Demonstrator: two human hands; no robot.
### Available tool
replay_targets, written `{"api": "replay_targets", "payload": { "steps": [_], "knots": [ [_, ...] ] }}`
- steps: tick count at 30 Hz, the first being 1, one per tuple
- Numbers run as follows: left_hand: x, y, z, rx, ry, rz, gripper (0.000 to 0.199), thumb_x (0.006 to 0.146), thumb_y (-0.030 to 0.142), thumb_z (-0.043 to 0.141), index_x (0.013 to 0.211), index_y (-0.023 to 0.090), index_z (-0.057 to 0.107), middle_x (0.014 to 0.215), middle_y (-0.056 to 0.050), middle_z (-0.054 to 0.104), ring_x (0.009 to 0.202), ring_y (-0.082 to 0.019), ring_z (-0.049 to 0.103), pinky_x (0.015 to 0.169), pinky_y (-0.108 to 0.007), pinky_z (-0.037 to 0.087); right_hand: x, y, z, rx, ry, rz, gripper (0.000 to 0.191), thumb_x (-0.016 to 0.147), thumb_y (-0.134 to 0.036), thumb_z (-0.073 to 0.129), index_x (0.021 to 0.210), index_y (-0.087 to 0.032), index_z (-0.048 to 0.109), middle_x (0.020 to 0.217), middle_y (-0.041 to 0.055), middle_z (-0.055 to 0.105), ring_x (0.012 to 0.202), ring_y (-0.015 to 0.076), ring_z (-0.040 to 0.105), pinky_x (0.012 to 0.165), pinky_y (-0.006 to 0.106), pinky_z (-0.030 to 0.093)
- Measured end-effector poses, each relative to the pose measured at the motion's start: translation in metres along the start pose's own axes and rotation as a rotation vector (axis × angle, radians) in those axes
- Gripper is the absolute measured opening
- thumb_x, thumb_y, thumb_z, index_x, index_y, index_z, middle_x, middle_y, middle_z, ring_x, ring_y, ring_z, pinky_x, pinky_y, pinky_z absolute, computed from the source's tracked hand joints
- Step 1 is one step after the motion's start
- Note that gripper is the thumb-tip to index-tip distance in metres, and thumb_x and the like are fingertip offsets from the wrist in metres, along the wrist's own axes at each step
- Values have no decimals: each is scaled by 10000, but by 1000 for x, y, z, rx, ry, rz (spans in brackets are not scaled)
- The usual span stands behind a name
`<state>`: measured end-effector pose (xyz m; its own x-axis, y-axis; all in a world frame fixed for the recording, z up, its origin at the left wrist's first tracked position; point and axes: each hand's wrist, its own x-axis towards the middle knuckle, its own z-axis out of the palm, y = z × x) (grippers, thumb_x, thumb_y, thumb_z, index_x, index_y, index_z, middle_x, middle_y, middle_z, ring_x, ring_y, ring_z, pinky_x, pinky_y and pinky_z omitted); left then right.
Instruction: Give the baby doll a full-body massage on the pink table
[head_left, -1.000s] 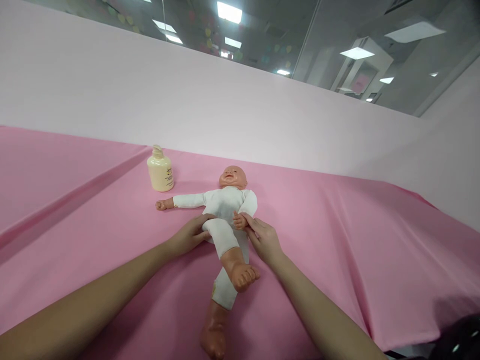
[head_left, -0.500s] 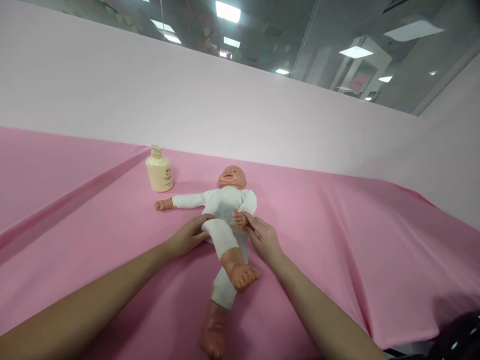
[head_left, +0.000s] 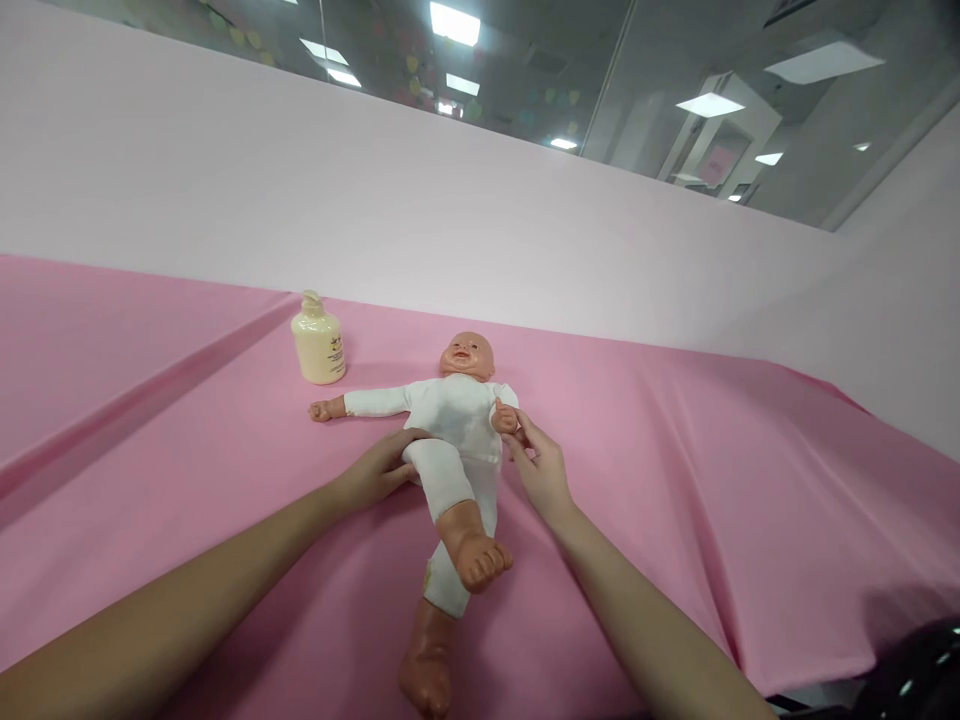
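Observation:
A baby doll [head_left: 454, 415] with a white cloth body lies face up, its head away from me. Its arm on the left stretches out sideways, and one leg crosses over the other. My left hand [head_left: 379, 468] is closed on the doll's hip and upper thigh at the left, some fingertips hidden behind it. With its fingers, my right hand [head_left: 541, 468] grips the small doll hand [head_left: 505, 417] at the right side of the doll's chest. The doll's arm on that side is bent.
A cream pump bottle [head_left: 319, 345] stands left of the doll's head on the pink cloth [head_left: 615, 430]. Behind the cloth rises a white wall [head_left: 450, 220] with glass above it. A dark shiny object [head_left: 915, 675] is at the lower right corner.
My right hand has moved right and slightly up with the doll's hand, drawing it off the belly. The doll's head has turned slightly, and its crossed foot has shifted a little left.

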<state>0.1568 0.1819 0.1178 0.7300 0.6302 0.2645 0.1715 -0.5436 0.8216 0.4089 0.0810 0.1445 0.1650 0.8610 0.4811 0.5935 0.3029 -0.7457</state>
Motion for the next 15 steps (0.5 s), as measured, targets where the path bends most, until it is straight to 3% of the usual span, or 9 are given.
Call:
{"api": "replay_targets", "payload": {
  "steps": [6,15],
  "knots": [
    [1,3,2,-22,20,14,351,867,399,491,1197,285,534,1148,-48,617,1034,-252,562,870,-336,478,-4,6,5,-129,-23,-133,385,945,-277,460,1326,-240,502,1052,45,639,914,166,607,821,295,505],
    [3,5,1,4,16,17,332,870,396,480,1154,247,567,1111,-49,630,1011,-239,576,861,-307,469,-9,10,17,-386,-93,-351,349,1006,-297,366,1307,-200,513,894,53,647,721,131,565,658,239,466]
  ]
}}
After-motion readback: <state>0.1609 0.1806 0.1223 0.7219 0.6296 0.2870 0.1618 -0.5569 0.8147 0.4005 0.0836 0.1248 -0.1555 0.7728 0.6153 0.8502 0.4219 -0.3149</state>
